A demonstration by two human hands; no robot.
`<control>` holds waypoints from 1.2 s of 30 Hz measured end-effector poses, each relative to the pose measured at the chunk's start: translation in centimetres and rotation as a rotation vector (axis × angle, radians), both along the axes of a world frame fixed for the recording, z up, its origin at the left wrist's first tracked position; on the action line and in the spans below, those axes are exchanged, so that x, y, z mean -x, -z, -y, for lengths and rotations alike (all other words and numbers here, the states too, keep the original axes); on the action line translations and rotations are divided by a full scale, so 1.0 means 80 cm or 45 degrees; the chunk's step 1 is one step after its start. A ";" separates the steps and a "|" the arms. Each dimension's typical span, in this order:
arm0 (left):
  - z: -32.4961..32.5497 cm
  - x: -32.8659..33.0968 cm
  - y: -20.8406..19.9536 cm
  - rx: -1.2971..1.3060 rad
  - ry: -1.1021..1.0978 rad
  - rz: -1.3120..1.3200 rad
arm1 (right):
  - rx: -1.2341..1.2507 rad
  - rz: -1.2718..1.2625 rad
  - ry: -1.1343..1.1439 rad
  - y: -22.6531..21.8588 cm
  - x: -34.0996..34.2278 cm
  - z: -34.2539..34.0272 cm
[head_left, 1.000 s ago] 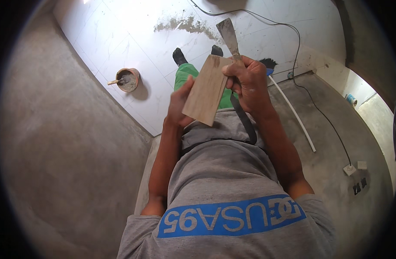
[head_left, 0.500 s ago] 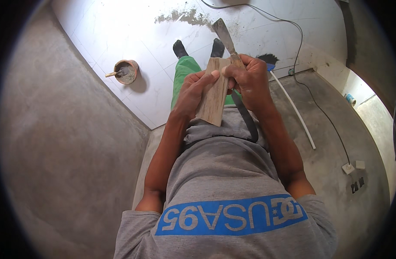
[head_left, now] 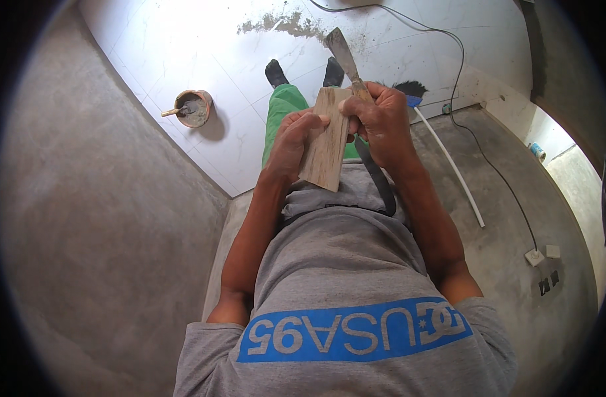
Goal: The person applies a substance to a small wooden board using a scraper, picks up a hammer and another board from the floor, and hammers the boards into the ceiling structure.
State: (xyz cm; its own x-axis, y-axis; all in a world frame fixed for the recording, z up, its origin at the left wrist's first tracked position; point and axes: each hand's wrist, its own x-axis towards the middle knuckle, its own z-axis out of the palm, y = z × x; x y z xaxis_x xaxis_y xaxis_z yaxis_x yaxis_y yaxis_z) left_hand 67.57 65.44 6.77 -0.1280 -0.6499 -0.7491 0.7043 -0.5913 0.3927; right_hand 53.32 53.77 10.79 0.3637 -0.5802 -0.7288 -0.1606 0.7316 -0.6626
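Woodgrain board (head_left: 324,149) slants before the green trousers (head_left: 284,109), clamped by the left hand (head_left: 293,137), thumb on its face, and the right hand (head_left: 381,122), which also grips a putty knife (head_left: 343,54).

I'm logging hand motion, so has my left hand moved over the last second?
Yes, the left hand has moved right, farther from the bucket, its thumb now on the board's face.

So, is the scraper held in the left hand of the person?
No, the right hand grips the scraper, while the left hand holds the flat wood-coloured piece.
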 end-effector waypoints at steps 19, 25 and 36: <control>-0.007 0.021 -0.023 -0.134 0.539 0.446 | 0.468 -0.694 0.362 0.199 0.107 0.022; -0.034 -0.011 0.073 -0.451 0.133 0.426 | 0.135 -0.826 0.432 0.329 0.228 -0.044; -0.145 -0.103 0.420 -0.986 0.277 0.656 | -0.362 -1.284 -0.471 0.868 0.259 -0.198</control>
